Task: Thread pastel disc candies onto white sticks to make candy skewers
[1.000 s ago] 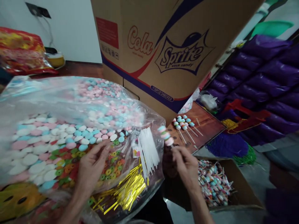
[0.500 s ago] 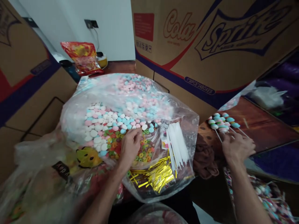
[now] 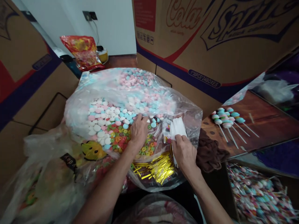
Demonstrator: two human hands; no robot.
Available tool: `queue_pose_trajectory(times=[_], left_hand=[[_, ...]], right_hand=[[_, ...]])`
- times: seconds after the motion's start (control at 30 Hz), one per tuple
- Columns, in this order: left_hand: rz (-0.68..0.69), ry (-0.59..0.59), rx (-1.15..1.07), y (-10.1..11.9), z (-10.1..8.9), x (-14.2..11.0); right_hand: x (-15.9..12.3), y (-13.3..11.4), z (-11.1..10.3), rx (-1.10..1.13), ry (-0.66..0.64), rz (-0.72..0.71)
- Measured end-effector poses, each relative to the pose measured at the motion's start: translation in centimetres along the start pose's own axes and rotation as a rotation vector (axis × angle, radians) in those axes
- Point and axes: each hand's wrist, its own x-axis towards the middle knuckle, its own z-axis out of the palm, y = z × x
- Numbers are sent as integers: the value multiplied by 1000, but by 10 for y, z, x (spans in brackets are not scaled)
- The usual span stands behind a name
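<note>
My left hand reaches into the pastel candies, its fingers curled down and together at the edge of the pile; whatever they pinch is hidden. Below it lie small coloured ring candies. On the right, my right hand rests with bent fingers on a bundle of white sticks, its fingertips closed at the sticks. Gold twist ties lie just below, between my forearms. Several candy skewers with white sticks lie on the brown table, apart from both hands.
Clear plastic sheeting surrounds the candies. Large cardboard boxes stand behind and at the left. A red candy packet stands at the back. A brown cloth lies at the right, above a box of wrapped candies.
My right hand has let go of the candy skewers on the table and moved left to the white sticks. My left hand stays at the candies; the view has shifted slightly.
</note>
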Motion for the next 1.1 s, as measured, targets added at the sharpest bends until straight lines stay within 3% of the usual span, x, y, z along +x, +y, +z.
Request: queue_pose_trajectory(times=[0.17, 0.33, 0.57, 0.67, 0.8, 0.87, 0.97, 1.1], left_hand=[[-14, 41, -111, -3, -1, 0], [83, 20, -343, -1, 2, 0], [134, -115, -171, 10, 12, 0], [186, -134, -104, 13, 8, -6], [268, -191, -77, 14, 6, -13], [267, -196, -137, 11, 6, -15], [184, -163, -373, 5, 6, -16], [-87, -139, -851, -1, 4, -20]], right_hand=[[-3, 4, -3, -66, -80, 61], [-5, 2, 1, -115, -67, 67], [-2, 1, -3, -27, -119, 123], [-2, 8, -7, 200, -70, 173], [-6, 12, -8, 699, 105, 107], [-10, 8, -6, 869, 63, 63], [-17, -3, 1, 1016, -85, -10], [-23, -18, 8, 1220, -159, 8]])
